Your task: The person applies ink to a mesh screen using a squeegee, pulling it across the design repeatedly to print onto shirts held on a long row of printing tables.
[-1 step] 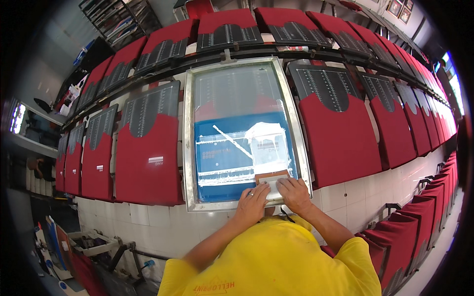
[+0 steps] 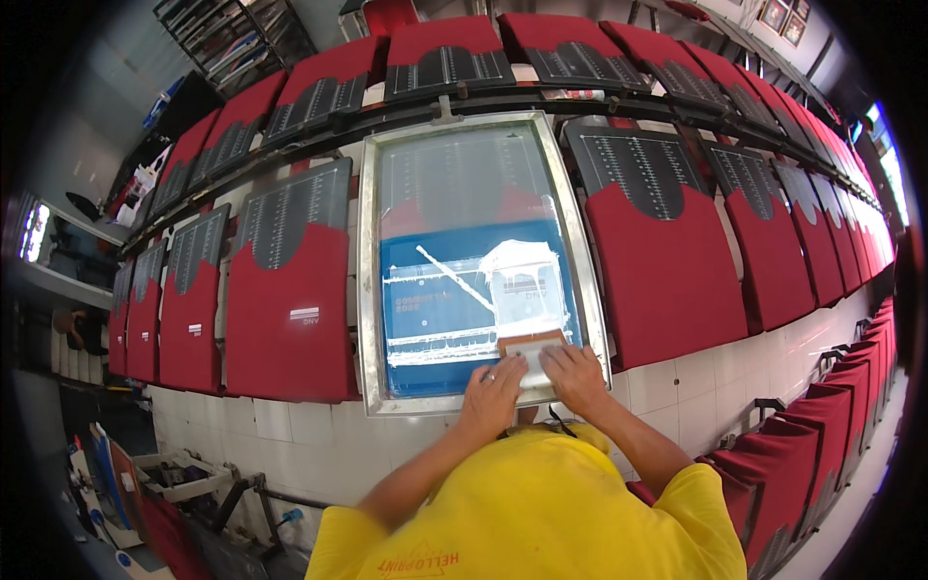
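Observation:
A screen-printing frame (image 2: 370, 290) with a pale metal rim lies in front of me over a red shirt panel. Its mesh is blue in the near half (image 2: 425, 324), crossed by streaks of white ink (image 2: 517, 254). A squeegee (image 2: 535, 370) with a brown blade edge rests at the near right of the mesh, below a lighter printed patch. My left hand (image 2: 491, 391) grips its left side, and my right hand (image 2: 577, 375) grips its right side. Both hands have their fingers closed over the handle. The blade's contact line is partly hidden.
Red shirts on dark boards flank the frame, one at left (image 2: 290, 319) and one at right (image 2: 667, 275). A black rail (image 2: 319, 135) runs behind, with another row of shirts beyond. More red cloth (image 2: 822, 416) hangs at the lower right. A rack (image 2: 227, 43) stands far left.
The squeegee and both hands have shifted very slightly away from me. The frame and the shirts stay where they were.

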Tool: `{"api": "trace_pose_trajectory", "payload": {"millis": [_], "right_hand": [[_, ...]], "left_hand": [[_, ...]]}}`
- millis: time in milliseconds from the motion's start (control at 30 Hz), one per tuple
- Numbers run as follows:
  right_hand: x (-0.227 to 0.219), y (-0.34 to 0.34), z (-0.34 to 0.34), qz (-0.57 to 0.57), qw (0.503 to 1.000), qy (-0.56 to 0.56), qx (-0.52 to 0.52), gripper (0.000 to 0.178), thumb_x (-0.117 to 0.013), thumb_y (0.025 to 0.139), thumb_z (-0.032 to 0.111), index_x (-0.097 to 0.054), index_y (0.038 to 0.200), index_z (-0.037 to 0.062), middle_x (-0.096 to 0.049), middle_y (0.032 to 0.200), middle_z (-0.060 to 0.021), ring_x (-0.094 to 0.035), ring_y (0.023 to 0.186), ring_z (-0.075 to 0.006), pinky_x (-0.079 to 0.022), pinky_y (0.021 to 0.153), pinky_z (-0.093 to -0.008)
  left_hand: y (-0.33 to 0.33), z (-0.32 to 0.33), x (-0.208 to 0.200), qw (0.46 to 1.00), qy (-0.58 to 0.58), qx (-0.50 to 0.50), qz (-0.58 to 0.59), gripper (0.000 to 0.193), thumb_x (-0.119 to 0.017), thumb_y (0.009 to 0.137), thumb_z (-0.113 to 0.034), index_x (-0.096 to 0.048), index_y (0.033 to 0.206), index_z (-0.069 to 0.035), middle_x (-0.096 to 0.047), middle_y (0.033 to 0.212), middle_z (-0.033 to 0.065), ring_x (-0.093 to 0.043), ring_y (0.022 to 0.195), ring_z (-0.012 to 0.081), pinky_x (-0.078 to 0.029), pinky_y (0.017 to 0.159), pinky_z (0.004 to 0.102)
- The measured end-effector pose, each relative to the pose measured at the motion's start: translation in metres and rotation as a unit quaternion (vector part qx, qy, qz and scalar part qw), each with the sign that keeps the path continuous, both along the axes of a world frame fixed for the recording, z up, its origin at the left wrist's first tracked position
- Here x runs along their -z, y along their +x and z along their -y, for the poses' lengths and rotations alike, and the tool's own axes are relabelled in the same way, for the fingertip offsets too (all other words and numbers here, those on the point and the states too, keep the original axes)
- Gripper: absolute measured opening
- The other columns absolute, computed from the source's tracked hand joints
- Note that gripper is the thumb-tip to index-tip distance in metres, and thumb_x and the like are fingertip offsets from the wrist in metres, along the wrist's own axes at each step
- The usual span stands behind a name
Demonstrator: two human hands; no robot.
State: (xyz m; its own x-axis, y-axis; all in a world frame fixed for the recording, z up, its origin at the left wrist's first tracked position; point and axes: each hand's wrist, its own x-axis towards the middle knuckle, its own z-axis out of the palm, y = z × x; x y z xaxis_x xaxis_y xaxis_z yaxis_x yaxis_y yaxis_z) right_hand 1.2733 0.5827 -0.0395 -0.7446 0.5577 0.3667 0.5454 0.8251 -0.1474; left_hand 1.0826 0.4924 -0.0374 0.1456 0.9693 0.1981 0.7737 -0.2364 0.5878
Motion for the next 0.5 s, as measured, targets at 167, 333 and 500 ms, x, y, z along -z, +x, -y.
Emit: {"api": "trace_pose_trajectory", "payload": {"millis": [167, 333, 500], "right_hand": [[0.007, -0.03, -0.073, 0.02, 0.999, 0.028, 0.025, 0.02, -0.059, 0.076, 0.009, -0.063, 0.095, 0.0065, -0.065, 0.096, -0.0079, -0.061, 0.092, -0.0253, -0.043, 0.076, -0.0388], [-0.011, -0.049, -0.125, 0.003, 0.999, -0.032, 0.037, 0.01, -0.061, 0.075, 0.007, -0.061, 0.085, 0.0099, -0.066, 0.088, -0.007, -0.061, 0.087, -0.0268, -0.043, 0.075, -0.0409], [-0.024, -0.021, -0.055, -0.028, 0.999, -0.007, 0.02, 0.014, -0.061, 0.075, 0.006, -0.062, 0.088, 0.0093, -0.066, 0.091, -0.0055, -0.059, 0.087, -0.0246, -0.041, 0.073, -0.038]], "left_hand": [[-0.028, -0.077, 0.012, 0.998, 0.046, -0.008, -0.039, 0.04, -0.058, 0.087, -0.004, -0.055, 0.127, -0.005, -0.061, 0.127, 0.0135, -0.057, 0.119, 0.0271, -0.038, 0.096, 0.044], [-0.051, -0.135, -0.004, 1.0, 0.015, -0.009, 0.024, 0.03, -0.055, 0.092, -0.006, -0.058, 0.122, -0.008, -0.065, 0.118, 0.0125, -0.06, 0.111, 0.0295, -0.038, 0.093, 0.0453], [-0.03, -0.061, -0.021, 0.999, 0.023, 0.029, -0.004, 0.04, -0.059, 0.088, -0.005, -0.055, 0.127, -0.006, -0.06, 0.129, 0.0126, -0.058, 0.117, 0.0277, -0.036, 0.097, 0.0457]]}}
